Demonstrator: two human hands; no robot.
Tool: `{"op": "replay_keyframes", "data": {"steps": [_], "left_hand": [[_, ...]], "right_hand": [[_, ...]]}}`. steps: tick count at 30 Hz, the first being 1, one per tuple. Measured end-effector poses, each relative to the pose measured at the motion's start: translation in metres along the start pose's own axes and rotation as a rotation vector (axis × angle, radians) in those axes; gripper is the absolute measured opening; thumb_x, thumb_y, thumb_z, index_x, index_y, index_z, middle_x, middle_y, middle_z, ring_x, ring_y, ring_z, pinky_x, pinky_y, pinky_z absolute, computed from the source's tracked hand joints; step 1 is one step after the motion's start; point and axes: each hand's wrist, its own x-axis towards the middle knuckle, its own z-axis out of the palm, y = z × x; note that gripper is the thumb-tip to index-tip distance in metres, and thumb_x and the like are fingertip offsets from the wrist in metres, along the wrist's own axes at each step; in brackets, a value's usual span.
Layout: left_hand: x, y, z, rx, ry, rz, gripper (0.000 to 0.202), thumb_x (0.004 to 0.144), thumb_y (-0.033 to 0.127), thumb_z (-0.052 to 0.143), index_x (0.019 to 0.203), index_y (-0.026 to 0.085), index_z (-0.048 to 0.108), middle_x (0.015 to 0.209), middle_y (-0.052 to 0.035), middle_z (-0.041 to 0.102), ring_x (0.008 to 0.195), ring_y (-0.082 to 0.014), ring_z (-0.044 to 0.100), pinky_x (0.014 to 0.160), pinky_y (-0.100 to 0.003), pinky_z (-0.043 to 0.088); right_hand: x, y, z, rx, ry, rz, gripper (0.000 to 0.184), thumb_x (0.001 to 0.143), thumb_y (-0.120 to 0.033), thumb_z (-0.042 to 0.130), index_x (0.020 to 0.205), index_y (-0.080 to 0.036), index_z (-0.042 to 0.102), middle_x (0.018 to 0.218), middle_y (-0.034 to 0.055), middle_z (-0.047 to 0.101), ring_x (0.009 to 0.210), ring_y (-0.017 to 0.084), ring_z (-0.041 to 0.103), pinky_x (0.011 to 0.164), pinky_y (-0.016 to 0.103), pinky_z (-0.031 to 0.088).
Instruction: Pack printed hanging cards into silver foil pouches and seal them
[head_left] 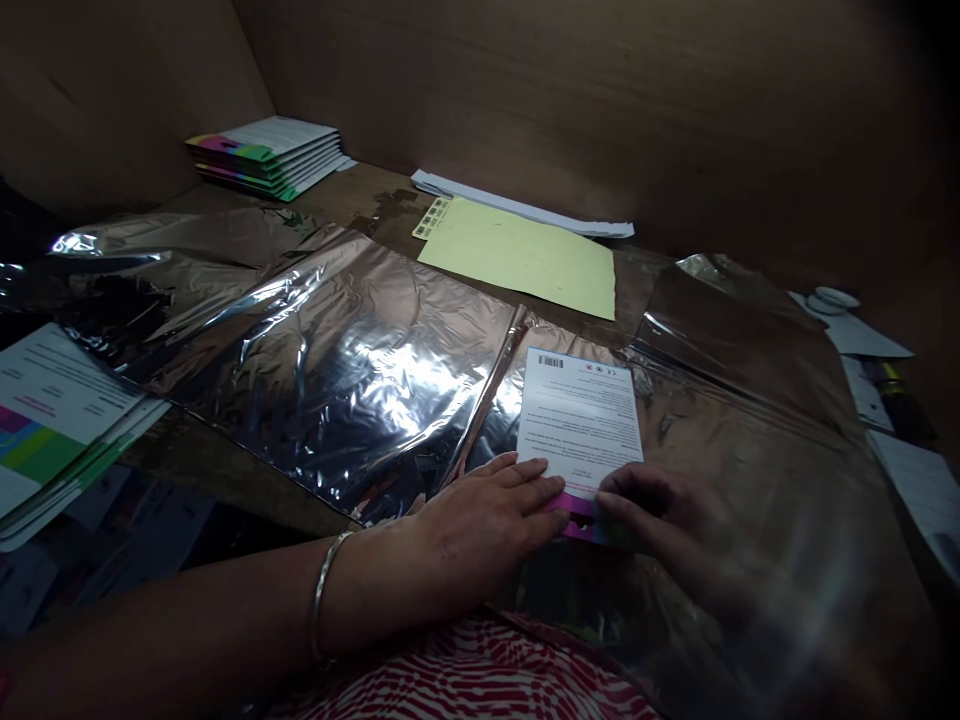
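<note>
A white printed card (581,420) with a barcode at its far end and a magenta band with a dark slot at its near end lies on shiny plastic film. My left hand (480,520), a metal bangle at its wrist, rests palm down across the card's near left corner with fingers stretched out. At the card's near right edge, my right hand (660,510) has thumb and forefinger pinched together on the card. Motion smears its wrist and forearm. Whether anything small is between those fingertips is hidden.
Clear plastic film (360,350) covers much of the table. Similar cards form a stack (270,150) at the back left and a pile (52,430) at the near left. Yellow sheets (525,255) and white paper strips (517,205) lie behind. A tape roll (832,300) sits at right.
</note>
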Motion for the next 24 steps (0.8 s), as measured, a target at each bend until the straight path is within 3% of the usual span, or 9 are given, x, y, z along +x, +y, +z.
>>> {"op": "replay_keyframes", "data": {"steps": [8,24], "left_hand": [[0.001,0.002,-0.003,-0.011,-0.019,-0.010,0.044,0.097,0.025,0.048,0.139,0.012,0.048,0.146,-0.0136,0.046,0.140,-0.0312,0.035,0.115,-0.049,0.029],[0.001,0.001,-0.001,0.013,0.000,0.007,0.041,0.097,0.025,0.049,0.137,0.013,0.050,0.145,-0.0133,0.047,0.139,-0.0300,0.036,0.115,-0.047,0.029]], "right_hand": [[0.003,-0.005,0.007,-0.087,-0.068,0.031,0.024,0.086,-0.045,0.063,0.078,-0.022,0.067,0.078,0.0007,0.069,0.075,0.021,0.064,0.063,0.031,0.048],[0.005,-0.012,0.015,-0.334,0.044,0.036,0.022,0.086,-0.043,0.056,0.077,-0.025,0.064,0.079,0.0008,0.068,0.076,0.022,0.063,0.065,0.034,0.047]]}}
